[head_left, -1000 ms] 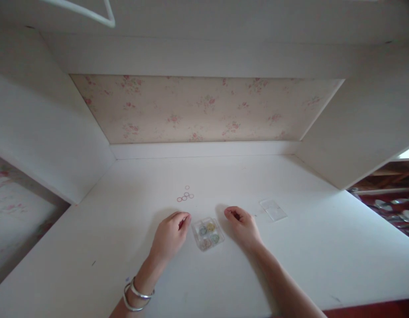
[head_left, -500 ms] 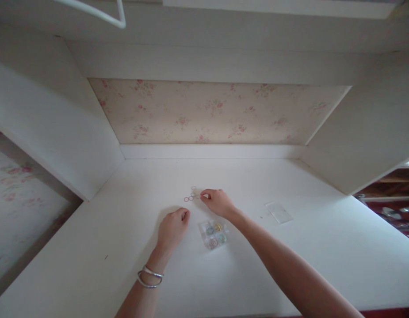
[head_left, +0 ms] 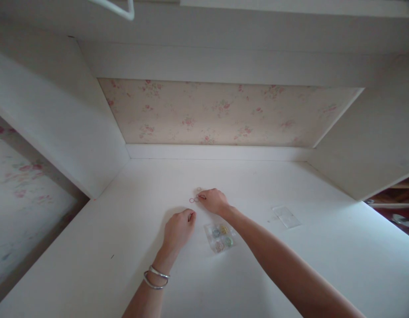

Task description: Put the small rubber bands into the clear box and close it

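Floral wallpaper point(head_left: 207, 112) backed the tabletop point(head_left: 91, 274). Beyond the clear case point(head_left: 209, 236), the right hand point(head_left: 215, 201) partly hid small rings point(head_left: 191, 200) — grip narrow, contents unclear; left of the case, the left hand point(head_left: 178, 227) was curled — contents hidden.

Wears shiny silver-coloured bangles point(head_left: 158, 273) on the left wrist point(head_left: 163, 264): two slim, smooth, rounded bands, apart in the middle and close together at the sides, too small to tell whether joined. Has a bare left hand point(head_left: 179, 227), a bare right hand point(head_left: 215, 199) and bare, slim forearms point(head_left: 273, 251), widening away from the wrists.
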The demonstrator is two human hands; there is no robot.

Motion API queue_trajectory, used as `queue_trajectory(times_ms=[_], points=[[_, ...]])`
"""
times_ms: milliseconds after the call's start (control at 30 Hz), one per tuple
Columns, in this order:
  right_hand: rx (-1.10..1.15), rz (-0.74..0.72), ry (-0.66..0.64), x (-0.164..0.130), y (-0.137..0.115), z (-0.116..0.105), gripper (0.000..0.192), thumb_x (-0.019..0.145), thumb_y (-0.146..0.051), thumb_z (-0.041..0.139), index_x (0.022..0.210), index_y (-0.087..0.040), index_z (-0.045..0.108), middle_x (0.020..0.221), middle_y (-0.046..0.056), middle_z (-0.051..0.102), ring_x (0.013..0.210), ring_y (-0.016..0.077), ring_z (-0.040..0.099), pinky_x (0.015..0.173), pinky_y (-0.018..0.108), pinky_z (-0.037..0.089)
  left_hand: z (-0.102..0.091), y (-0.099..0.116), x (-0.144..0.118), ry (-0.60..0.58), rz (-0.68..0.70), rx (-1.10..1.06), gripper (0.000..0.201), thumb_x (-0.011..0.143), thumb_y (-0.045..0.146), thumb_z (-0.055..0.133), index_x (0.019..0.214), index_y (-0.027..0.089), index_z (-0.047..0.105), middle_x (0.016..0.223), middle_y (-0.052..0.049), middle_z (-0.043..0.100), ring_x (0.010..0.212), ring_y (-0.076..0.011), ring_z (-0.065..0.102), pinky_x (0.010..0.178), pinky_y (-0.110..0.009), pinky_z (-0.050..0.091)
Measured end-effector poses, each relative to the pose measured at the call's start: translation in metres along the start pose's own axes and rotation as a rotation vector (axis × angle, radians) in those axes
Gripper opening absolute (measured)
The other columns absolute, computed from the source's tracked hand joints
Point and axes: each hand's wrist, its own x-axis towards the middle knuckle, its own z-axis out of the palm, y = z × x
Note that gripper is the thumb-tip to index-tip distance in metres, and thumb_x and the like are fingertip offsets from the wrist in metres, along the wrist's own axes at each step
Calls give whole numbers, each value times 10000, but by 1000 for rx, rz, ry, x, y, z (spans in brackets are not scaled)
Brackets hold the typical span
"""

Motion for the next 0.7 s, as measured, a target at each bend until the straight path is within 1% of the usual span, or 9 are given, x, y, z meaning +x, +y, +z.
queue_trajectory(times_ms=[267,533,700], points=[[-49,-23,-30,10,-2,3,328,899,-323,379,1019,-276,680,1027,72,675,936,211,626,762,284,449,2,0,-1,7,15,60,296,914,399,362,945,296,639,818,-14,695,748,-171,641,563,-233,353],[-42,-48,-31,12,3,6,333,905,-350,376,1042,-284,673,1028,71,676,942,208,623,766,278,441,2,-1,0,-19,16,74,297,916,396,357,972,307,635,851,-18,696,783,-174,641,613,-236,392],[-38,-50,-25,14,5,8,309,882,-334,415,1030,-290,682,1041,66,675,945,206,617,763,274,435,2,0,0,-33,9,79,304,919,403,349,997,309,628,869,-22,693,799,-172,638,621,-235,393]])
